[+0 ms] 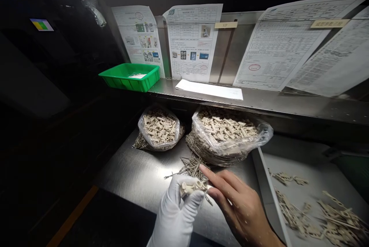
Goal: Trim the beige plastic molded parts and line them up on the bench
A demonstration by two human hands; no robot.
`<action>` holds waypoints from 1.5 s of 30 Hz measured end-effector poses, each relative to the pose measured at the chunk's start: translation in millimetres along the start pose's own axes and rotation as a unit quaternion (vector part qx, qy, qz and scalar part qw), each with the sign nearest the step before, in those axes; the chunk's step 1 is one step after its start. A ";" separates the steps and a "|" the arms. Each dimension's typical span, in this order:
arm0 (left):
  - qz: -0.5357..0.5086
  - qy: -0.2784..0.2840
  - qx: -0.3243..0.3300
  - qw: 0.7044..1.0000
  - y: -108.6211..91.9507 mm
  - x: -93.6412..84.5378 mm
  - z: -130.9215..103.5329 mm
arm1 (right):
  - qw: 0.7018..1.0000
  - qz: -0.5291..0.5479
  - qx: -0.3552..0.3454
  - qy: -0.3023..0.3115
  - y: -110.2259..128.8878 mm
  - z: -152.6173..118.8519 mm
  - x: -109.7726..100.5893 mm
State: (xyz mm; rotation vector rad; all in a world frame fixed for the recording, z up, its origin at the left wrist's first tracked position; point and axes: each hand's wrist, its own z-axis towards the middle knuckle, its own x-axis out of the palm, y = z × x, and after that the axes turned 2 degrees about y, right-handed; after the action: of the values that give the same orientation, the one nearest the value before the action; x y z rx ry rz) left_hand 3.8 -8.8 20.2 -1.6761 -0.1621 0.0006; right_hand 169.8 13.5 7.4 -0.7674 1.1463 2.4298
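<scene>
My left hand point(180, 210), in a white glove, pinches beige plastic fittings point(191, 187) with round holes between thumb and fingers. Close on the right is my bare right hand point(239, 201), its index finger stretched out and apart from the thumb. The thumb tip is at the right end of the fittings; whether it touches them I cannot tell. Thin metal pins point(191, 167) lie in a loose pile just beyond both hands. A slim metal pin point(204, 199) shows below the fittings, its upper end hidden.
Two open clear bags, a smaller bag point(141, 124) and a larger bag point(221, 151), hold many beige fittings. At right, a grey tray point(269, 197) carries fittings with pins. A green bin point(129, 80) and folded paper point(209, 88) rest on the metal shelf point(259, 101).
</scene>
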 end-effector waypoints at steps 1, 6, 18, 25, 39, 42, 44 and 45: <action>0.009 0.002 0.005 1.000 -0.1 -0.2 -0.7 | 1.000 -0.011 -0.008 -0.003 0.0 -0.8 1.1; -0.001 0.006 0.003 1.000 1.0 -2.6 -2.8 | 0.999 -0.033 -0.025 -0.014 1.1 -1.7 0.9; -0.006 0.030 0.015 0.999 4.4 -8.2 -2.1 | 0.996 -0.072 -0.050 0.007 0.7 -9.0 0.8; 0.039 0.042 0.049 0.997 9.8 -8.8 -5.4 | 0.997 -0.038 -0.062 0.009 5.3 -1.7 -7.3; 0.058 0.077 0.037 0.995 8.1 -8.8 -7.9 | 0.997 -0.016 -0.072 0.008 4.8 -0.5 -5.1; 0.074 0.077 0.049 0.993 7.9 -10.8 -6.4 | 0.995 -0.055 -0.083 -0.013 5.0 0.6 -3.5; 0.046 0.110 0.021 0.993 6.3 -12.3 -3.2 | 0.994 -0.062 -0.085 -0.014 5.7 1.2 -3.7; 0.021 0.131 0.004 0.991 5.4 -12.8 -1.5 | 0.995 -0.052 -0.083 -0.010 6.1 1.6 -4.3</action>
State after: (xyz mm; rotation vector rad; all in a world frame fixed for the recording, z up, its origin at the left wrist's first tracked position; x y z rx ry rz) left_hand -8.1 -12.2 13.8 -1.6547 0.0714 -0.1856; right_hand 169.6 10.7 14.4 -0.8284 0.8822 2.4624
